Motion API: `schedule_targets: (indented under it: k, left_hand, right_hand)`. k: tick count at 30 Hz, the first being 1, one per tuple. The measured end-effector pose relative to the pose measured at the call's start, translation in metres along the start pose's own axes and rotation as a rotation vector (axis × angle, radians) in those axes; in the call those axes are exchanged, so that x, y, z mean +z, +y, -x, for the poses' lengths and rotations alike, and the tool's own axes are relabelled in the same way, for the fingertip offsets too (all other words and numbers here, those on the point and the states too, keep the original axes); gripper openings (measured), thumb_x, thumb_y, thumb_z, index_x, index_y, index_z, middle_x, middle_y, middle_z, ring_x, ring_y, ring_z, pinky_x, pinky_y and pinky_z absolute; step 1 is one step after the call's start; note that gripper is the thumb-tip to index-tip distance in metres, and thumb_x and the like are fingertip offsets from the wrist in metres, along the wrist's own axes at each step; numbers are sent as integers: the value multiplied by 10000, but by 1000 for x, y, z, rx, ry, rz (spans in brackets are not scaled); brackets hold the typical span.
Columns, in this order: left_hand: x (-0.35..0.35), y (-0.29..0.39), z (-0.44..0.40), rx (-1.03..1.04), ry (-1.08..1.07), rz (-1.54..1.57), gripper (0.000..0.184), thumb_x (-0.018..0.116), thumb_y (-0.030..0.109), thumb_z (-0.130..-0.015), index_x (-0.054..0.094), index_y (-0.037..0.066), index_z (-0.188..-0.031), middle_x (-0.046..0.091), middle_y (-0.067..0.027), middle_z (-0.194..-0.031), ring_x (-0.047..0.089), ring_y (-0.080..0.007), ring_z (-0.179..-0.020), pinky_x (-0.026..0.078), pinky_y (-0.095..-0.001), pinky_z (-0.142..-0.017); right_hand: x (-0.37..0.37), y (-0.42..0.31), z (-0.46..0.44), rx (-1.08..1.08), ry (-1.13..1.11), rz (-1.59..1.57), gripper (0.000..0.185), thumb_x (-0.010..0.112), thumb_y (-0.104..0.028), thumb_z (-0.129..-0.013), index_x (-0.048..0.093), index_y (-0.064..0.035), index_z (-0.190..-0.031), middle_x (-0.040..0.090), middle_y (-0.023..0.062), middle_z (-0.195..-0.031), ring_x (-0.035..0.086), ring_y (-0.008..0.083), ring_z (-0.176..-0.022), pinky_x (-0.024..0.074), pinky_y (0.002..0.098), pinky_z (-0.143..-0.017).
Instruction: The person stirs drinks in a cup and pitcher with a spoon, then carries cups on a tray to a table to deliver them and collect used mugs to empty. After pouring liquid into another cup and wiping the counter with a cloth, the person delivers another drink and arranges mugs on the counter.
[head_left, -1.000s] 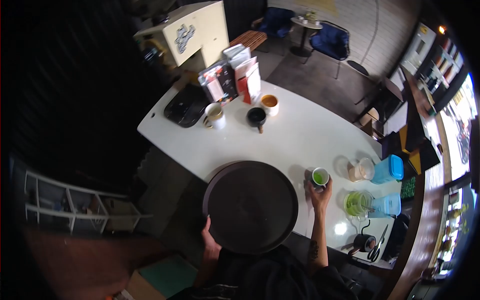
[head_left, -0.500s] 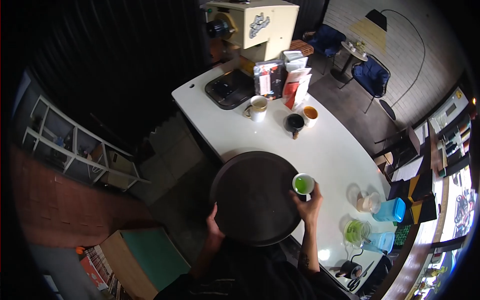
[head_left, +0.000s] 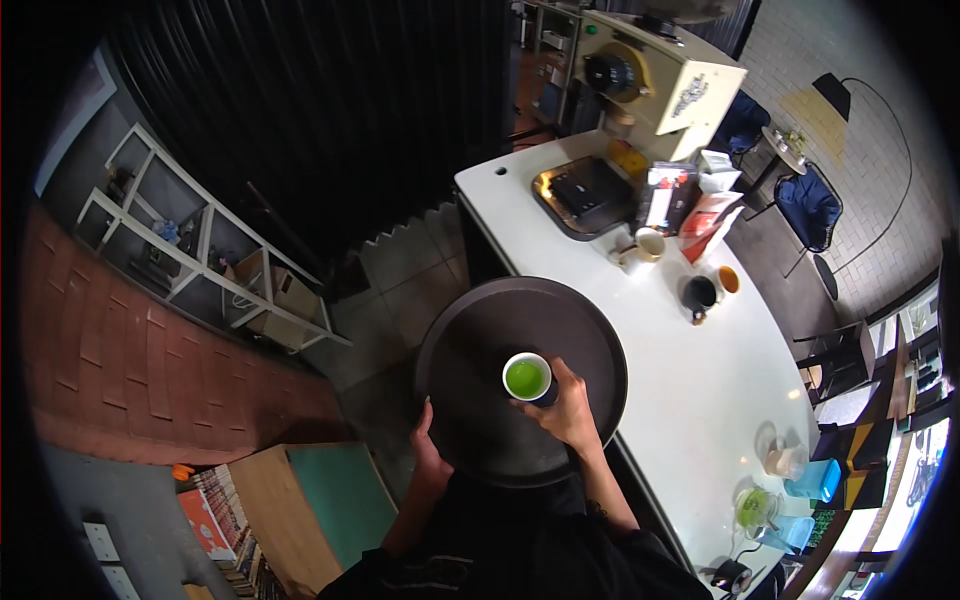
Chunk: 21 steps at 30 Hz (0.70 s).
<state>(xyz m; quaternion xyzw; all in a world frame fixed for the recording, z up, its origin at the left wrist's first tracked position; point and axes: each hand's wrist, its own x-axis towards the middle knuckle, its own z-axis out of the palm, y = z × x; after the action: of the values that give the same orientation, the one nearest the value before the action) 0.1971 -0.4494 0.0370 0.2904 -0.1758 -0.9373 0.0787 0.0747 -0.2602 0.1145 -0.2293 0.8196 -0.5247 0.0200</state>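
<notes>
A large round dark tray point(head_left: 480, 430) is held level close to my body, overlapping the edge of the white table. My left hand point(head_left: 430, 455) grips its left rim, with the fingers partly hidden beneath. My right hand point(head_left: 568, 408) is wrapped round a cup point(head_left: 526, 378) of bright green liquid over the middle of the tray. Whether the cup's base touches the tray is hidden.
On the white table point(head_left: 660, 390) stand a white mug point(head_left: 643, 248), a black cup point(head_left: 699, 293), an orange-filled cup point(head_left: 727, 279), upright bags point(head_left: 708, 225) and a green-stained jug point(head_left: 754, 508). A white shelf frame point(head_left: 205, 265) stands left.
My right hand has carried the green cup leftward from above the table to the middle of the tray. My left hand still holds the tray. The view has turned left.
</notes>
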Motion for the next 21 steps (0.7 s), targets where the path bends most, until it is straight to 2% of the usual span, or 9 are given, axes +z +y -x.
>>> schedule_targets:
  k: [4,7,9,12,13,15,16,18,21]
  left_hand:
    - [-20,56,-14,29,-149,130,466,434,364,-1032,504,35,-1355,584,-97,-1327,576,-269,-1191,456,-430,-1034]
    - [-37,95,-24,89,-198,154,471,393,364,-1045,497,28,-1358,578,-104,-1333,566,-269,-1204,441,-431,-1048]
    - [-44,119,-33,140,-204,153,473,376,362,-1050,488,27,-1365,571,-111,-1341,560,-274,-1211,434,-436,-1053]
    - [-47,152,-45,223,21,69,491,413,367,-1034,466,29,-1386,544,-143,-1363,547,-311,-1220,433,-460,-1049]
    - [-50,162,-49,226,-35,89,495,428,364,-1028,462,26,-1389,537,-148,-1370,542,-318,-1225,426,-464,-1054]
    - [-49,181,-62,248,-87,117,501,442,361,-1023,457,23,-1392,530,-154,-1377,537,-324,-1230,419,-469,-1059]
    - [-45,191,-69,236,-90,150,504,453,356,-1018,456,19,-1393,525,-153,-1382,531,-329,-1234,415,-472,-1062]
    - [-38,208,-86,249,-96,189,508,464,351,-1014,454,15,-1394,520,-153,-1387,526,-334,-1238,411,-476,-1064]
    - [-26,237,-122,311,104,145,528,489,362,-1002,454,12,-1395,520,-153,-1389,518,-341,-1241,405,-482,-1069]
  right_hand:
    - [37,-30,-35,2,-126,-71,707,891,-130,-635,545,13,-1235,641,210,-1168,605,345,-1161,484,409,-972]
    - [54,-43,-57,-201,-53,-171,624,844,-121,-716,545,19,-1245,591,221,-1257,545,367,-1228,439,420,-1027]
    - [56,-38,-73,-174,53,-67,509,763,-151,-818,562,25,-1250,557,216,-1314,490,364,-1288,388,435,-1073]
    - [68,-15,-107,-131,193,107,359,655,-221,-910,627,5,-1187,567,217,-1301,509,376,-1254,397,448,-1054]
    - [73,-8,-120,-117,198,166,312,614,-148,-924,632,24,-1184,566,200,-1305,509,342,-1259,372,419,-1068]
    - [87,-1,-148,-59,159,52,326,589,-164,-953,611,25,-1218,543,190,-1340,484,320,-1289,358,407,-1079]
    - [98,25,-164,-82,100,-61,401,570,-183,-976,532,8,-1327,512,181,-1378,458,293,-1312,340,387,-1094]
    - [119,27,-191,9,41,-266,468,576,-229,-974,489,26,-1357,481,214,-1397,428,320,-1331,319,404,-1108]
    - [146,25,-247,145,-131,-594,626,610,-267,-960,366,76,-1423,415,250,-1441,353,330,-1375,272,410,-1136]
